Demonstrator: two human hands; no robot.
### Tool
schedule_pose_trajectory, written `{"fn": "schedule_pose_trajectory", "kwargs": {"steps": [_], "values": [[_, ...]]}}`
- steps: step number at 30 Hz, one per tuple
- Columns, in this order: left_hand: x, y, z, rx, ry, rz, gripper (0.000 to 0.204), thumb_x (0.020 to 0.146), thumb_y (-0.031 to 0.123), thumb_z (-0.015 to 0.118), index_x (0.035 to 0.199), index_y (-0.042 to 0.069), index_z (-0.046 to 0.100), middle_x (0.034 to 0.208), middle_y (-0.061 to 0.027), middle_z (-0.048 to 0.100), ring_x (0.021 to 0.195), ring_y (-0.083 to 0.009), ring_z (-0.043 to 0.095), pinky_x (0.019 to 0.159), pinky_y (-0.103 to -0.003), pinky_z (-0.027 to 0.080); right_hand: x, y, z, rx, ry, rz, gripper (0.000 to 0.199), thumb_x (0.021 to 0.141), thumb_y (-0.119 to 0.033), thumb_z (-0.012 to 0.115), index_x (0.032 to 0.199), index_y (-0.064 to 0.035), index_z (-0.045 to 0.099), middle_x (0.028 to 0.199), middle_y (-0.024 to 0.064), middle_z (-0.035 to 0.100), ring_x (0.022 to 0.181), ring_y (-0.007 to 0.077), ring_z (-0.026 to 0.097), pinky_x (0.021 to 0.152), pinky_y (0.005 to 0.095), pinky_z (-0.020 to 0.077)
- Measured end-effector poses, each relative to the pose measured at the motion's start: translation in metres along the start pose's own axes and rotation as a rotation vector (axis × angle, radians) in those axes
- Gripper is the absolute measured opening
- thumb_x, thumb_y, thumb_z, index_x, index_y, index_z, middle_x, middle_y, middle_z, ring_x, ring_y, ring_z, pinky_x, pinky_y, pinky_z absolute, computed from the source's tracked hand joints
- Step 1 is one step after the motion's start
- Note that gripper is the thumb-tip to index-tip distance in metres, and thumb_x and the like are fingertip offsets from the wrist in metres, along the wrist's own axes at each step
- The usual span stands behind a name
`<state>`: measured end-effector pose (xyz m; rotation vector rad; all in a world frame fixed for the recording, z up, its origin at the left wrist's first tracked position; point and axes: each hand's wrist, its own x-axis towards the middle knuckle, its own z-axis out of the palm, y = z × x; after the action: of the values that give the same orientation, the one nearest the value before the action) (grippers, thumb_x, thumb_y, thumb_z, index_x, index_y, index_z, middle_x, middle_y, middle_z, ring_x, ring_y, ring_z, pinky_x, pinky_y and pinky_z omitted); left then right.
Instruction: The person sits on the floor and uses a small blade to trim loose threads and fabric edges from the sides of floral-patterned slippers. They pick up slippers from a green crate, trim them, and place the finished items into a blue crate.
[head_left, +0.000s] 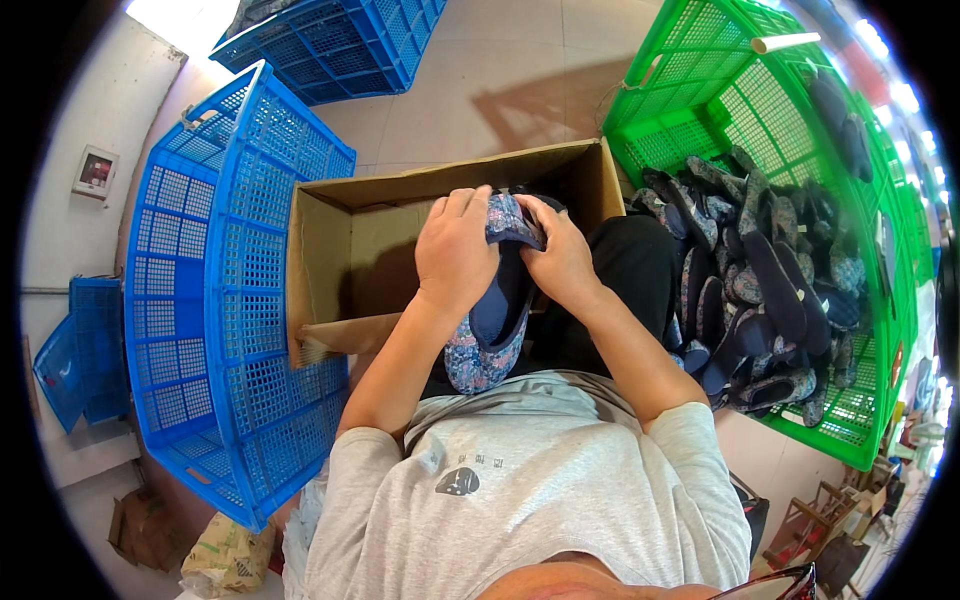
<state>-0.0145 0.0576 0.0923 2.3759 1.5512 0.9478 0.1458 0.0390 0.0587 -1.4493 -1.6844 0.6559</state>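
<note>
A slip-on shoe (470, 360) with a blue and pink floral pattern and a dark blue lining lies between my hands, its toe away from me and its heel close to my shirt. My left hand (455, 245) is wrapped round the left side near the toe. On the other side, my right hand (562, 250) grips the shoe's front edge with the thumb near the opening. Both hands are over an open cardboard box (325, 245); something dark behind the toe is partly hidden by the hands.
At the right, a green plastic crate (655, 75) holds many loose floral and dark shoes (770, 290). A blue crate (235, 260) stands left of the box, with another blue crate (340, 50) farther off. A sack (230, 555) lies at the lower left.
</note>
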Motion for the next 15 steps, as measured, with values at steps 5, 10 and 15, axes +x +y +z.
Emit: {"fn": "schedule_pose_trajectory", "kwargs": {"steps": [5, 10, 15], "values": [[0.001, -0.012, 0.010, -0.119, -0.044, 0.117, 0.044, 0.064, -0.008, 0.063, 0.108, -0.001, 0.064, 0.105, -0.0158, 0.063, 0.101, -0.0375, 0.059, 0.089, -0.043, 0.048, 0.000, 0.006, -0.013, -0.015, -0.060, 0.043, 0.043, 0.075, 0.002, 0.067, 0.117, -0.0055, 0.063, 0.107, 0.0146, 0.069, 0.098, 0.0342, 0.064, 0.086, 0.0371, 0.0507], [-0.005, -0.017, -0.013, -0.232, -0.184, 0.210, 0.034, 0.067, -0.007, 0.062, 0.100, 0.002, 0.064, 0.097, -0.0147, 0.063, 0.094, -0.0376, 0.060, 0.082, -0.044, 0.048, -0.010, 0.005, -0.025, 0.091, -0.154, -0.092, 0.033, 0.076, 0.003, 0.069, 0.108, -0.0029, 0.066, 0.094, 0.0145, 0.067, 0.088, 0.0294, 0.065, 0.079, 0.0335, 0.0502], [-0.022, -0.011, -0.041, -0.444, -0.444, -0.028, 0.017, 0.077, 0.001, 0.067, 0.093, 0.003, 0.064, 0.087, -0.0152, 0.063, 0.082, -0.0350, 0.062, 0.072, -0.039, 0.048, -0.015, -0.010, -0.036, 0.421, -0.421, 0.051, 0.023, 0.076, 0.003, 0.066, 0.098, -0.0016, 0.065, 0.078, 0.0115, 0.064, 0.073, 0.0206, 0.062, 0.071, 0.0297, 0.0481]]}}
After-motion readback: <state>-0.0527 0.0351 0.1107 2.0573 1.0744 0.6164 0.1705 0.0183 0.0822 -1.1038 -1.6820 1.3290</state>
